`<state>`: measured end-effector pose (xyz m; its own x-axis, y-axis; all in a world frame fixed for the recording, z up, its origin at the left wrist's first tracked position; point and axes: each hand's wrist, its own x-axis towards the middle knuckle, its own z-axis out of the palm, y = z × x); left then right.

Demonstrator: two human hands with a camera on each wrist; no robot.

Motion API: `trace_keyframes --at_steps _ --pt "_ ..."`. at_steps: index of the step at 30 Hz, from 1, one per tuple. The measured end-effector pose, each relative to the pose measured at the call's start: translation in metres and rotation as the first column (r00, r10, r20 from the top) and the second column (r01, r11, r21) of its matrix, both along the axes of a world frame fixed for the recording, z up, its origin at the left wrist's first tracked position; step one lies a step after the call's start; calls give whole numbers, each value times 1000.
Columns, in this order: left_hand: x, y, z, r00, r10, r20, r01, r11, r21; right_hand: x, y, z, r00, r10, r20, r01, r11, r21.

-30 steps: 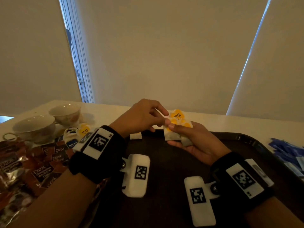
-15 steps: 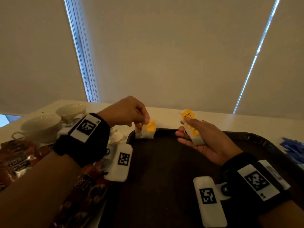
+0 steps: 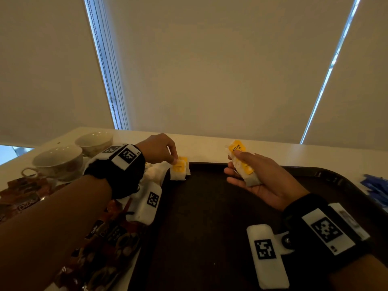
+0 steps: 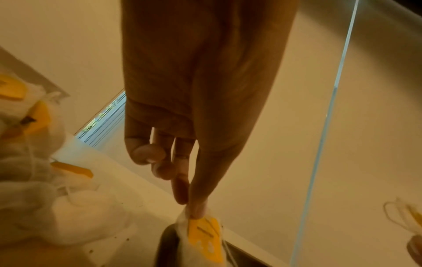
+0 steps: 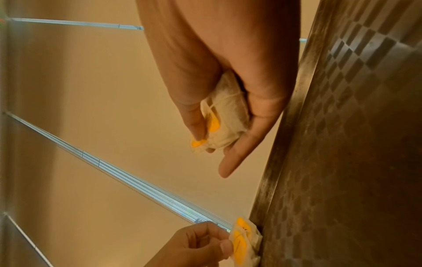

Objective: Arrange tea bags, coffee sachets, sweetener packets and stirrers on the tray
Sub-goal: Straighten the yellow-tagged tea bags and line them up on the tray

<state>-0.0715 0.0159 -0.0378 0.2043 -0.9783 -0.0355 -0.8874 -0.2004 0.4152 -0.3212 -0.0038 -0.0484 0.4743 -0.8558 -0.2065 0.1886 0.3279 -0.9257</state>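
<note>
- Pinching the top edge of a tea bag (image 3: 178, 168) between thumb and forefinger, the left hand (image 3: 157, 150) sets it at the far-left corner of the dark tray (image 3: 201, 217); the bag touches the tray surface just inside the rim.
- Left wrist view: the fingertips (image 4: 197, 210) close on the white paper just above the yellow tag; the remaining fingers are curled loosely above it.
- Right hand (image 3: 266, 179): held palm-up above the far middle of the tray, gripping a second tea bag stack (image 3: 241, 162) between thumb and fingers; a yellow tag printed "RELAX" sticks up at its far end.
- Right wrist view: the thumb presses the stack (image 5: 224, 120) into the curled fingers, with string wound around the bags; the forefinger extends straight.
- Loose tea bags (image 3: 155, 172) lie in a white heap on the bench (image 3: 210, 148), just left of the tray corner.
- Brown coffee sachets (image 3: 109, 234) are scattered on the bench at near left, beside the tray.
- Two teacups (image 3: 60, 162) stand at far left on the bench.
- Blue packets (image 3: 375, 185) lie on the bench right of the tray; their print cannot be read.
</note>
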Motion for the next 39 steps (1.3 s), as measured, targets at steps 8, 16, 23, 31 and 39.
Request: trace_keyframes --at_steps 8,16,23,31,39 --pt "-1 -3 -1 999 -38 34 37 998 42 0 1 1 1000 9 -17 -9 1000 -4" --pt "-40 12 34 959 -192 -209 152 969 -193 0 3 3 998 68 -3 -68 997 -26" --pt "-78 6 41 902 -318 -292 304 948 -94 0 9 5 990 141 25 -140 990 -34" --pt "-54 14 48 873 -254 -417 183 962 -204 -1 5 5 994 105 36 -105 994 18" --pt "-23 24 59 954 -224 -199 240 969 60 -7 2 3 999 23 35 -23 1000 6"
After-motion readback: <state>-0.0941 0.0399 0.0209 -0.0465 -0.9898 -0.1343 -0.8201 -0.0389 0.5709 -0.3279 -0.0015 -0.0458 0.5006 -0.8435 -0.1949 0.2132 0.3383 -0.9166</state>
